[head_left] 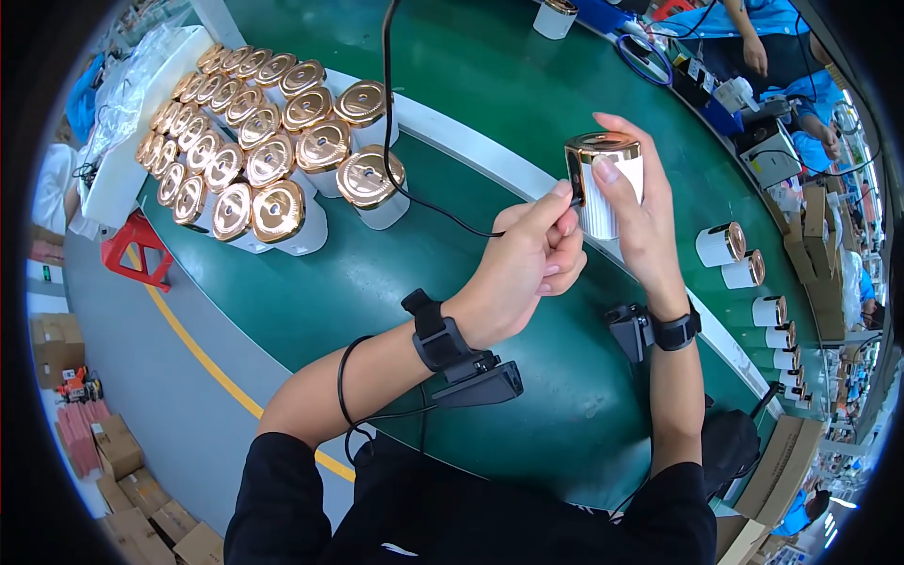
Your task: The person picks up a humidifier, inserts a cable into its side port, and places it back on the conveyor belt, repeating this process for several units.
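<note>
A white rail [716,341] was noted crossing the green bench [395,278] on the diagonal; all positions were taken from it.

Right hand [650,221]: fingers wrapped round a ribbed white canister [595,218] with a shiny gold top, thumb laid along its front, fingers behind. The grip was closed firmly on the body. The canister was held upright, raised over the rail's middle stretch. A dark narrow strip was seen on its side, facing the other hand.

Left hand [532,259]: held on the near side of the rail. The end of a black cable [387,94] was pinched between thumb and forefinger, the other fingers curled in. The cable tip was brought up to the canister's dark strip; whether it was seated could not be told. From the hand, the cable was looped back and led up across the rail.

Near side of the rail, toward its upper end: a packed group of matching canisters [270,158] was stood in rows. A red stool [137,252] was seen farther out from the rail, past the bench edge.

Far side of the rail: a pair of canisters [721,245] was placed close together, with a line of others [769,311] spaced beyond. Co-workers in blue [777,19] were seated farthest from the rail.
</note>
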The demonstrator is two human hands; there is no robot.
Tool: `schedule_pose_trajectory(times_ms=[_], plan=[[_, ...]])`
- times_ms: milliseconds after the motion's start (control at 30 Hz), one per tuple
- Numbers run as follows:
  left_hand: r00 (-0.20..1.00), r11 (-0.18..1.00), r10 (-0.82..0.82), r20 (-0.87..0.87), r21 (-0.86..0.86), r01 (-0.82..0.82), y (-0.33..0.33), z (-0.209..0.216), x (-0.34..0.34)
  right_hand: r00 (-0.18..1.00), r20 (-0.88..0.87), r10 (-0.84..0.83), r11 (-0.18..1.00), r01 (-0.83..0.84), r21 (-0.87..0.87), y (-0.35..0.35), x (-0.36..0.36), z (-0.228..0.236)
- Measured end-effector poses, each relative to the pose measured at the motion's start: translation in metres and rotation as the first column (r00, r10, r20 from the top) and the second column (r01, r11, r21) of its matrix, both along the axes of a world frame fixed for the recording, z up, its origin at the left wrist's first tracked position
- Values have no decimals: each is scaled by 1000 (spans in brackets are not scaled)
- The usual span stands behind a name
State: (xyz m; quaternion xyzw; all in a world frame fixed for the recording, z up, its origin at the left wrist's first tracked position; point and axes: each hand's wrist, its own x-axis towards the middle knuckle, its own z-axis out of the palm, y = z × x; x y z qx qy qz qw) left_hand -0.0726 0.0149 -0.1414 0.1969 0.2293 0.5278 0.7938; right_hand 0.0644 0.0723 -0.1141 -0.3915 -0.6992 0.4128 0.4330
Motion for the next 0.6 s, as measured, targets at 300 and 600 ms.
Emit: schedule_pose_trajectory(times_ms=[300, 600], plan=[[1000, 998, -22, 7, 60, 22, 8, -11, 7, 1000, 20, -3, 1000, 3, -9, 10, 17, -3], [999, 999, 4, -49, 33, -3, 5, -21, 6, 998, 36, 46, 996, -48, 73, 10, 14, -20]])
